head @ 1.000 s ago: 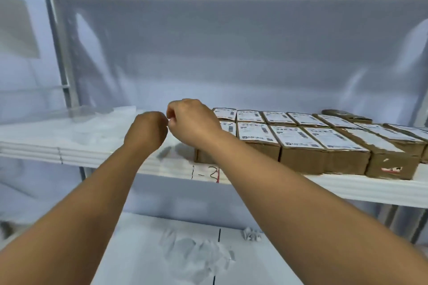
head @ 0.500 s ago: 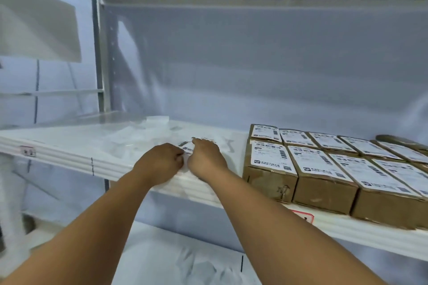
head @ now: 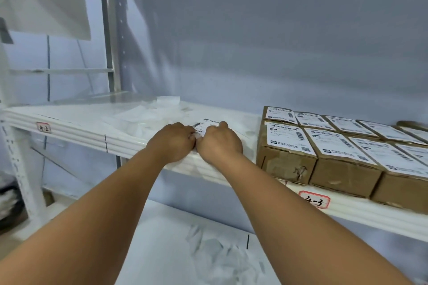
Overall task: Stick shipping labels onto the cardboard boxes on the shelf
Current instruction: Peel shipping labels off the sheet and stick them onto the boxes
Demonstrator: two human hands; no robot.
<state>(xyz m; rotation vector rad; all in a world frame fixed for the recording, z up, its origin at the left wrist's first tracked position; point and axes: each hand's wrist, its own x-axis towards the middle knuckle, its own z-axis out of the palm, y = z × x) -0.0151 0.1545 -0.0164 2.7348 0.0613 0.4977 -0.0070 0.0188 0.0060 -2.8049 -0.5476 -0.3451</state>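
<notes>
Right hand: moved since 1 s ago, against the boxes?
Yes. The right hand moved left: a second ago it overlapped the end cardboard box, now it is clear of it, at the label sheet.

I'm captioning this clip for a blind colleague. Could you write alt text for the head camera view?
The left hand and right hand pinch a shipping label lying on a white shelf. To the right, rows of cardboard boxes already carry labels; crumpled paper lies on the lower shelf.
</notes>
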